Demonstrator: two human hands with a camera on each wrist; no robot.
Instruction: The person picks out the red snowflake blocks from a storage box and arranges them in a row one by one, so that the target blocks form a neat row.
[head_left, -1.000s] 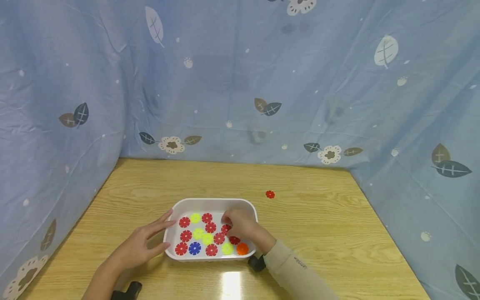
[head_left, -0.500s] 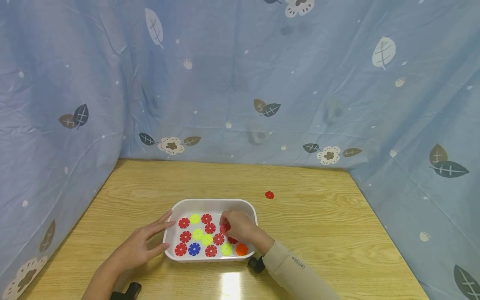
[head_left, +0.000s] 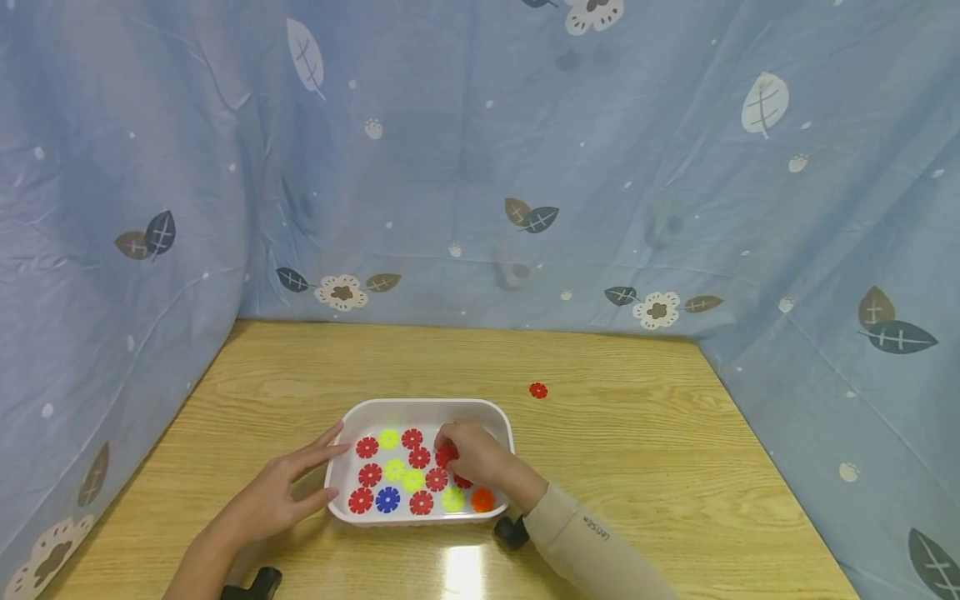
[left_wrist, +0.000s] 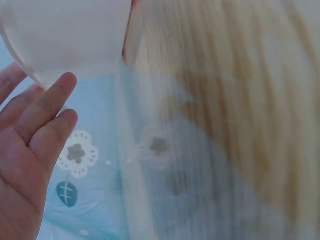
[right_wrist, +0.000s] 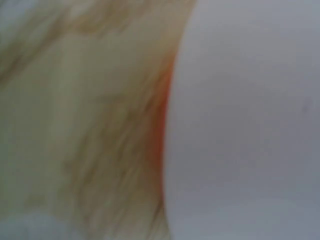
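Note:
A white tray [head_left: 420, 519] on the table holds a single layer of notched plastic discs: red, several yellow, one blue disc [head_left: 387, 500] and one orange disc [head_left: 482, 500]. My right hand [head_left: 477, 457] reaches in over the right side and pinches a red notched disc [head_left: 445, 455] between curled fingers and thumb. Another red disc lies partly hidden under that hand. On the left, my left hand [head_left: 281, 492] rests its spread, nearly straight fingers against the tray's rim; the left wrist view has these fingers [left_wrist: 65, 90] at the white tray wall [left_wrist: 70, 40].
Beyond the tray to the right, one loose red disc [head_left: 538, 391] lies on the wooden table [head_left: 637, 467]. Blue patterned cloth [head_left: 450, 167] rises at the back and both sides. The right wrist view is mostly filled by the blurred tray wall [right_wrist: 245, 120].
My right hand has shifted slightly to the left and away inside the tray, the red disc moving with its fingers. The left hand has stayed at the rim.

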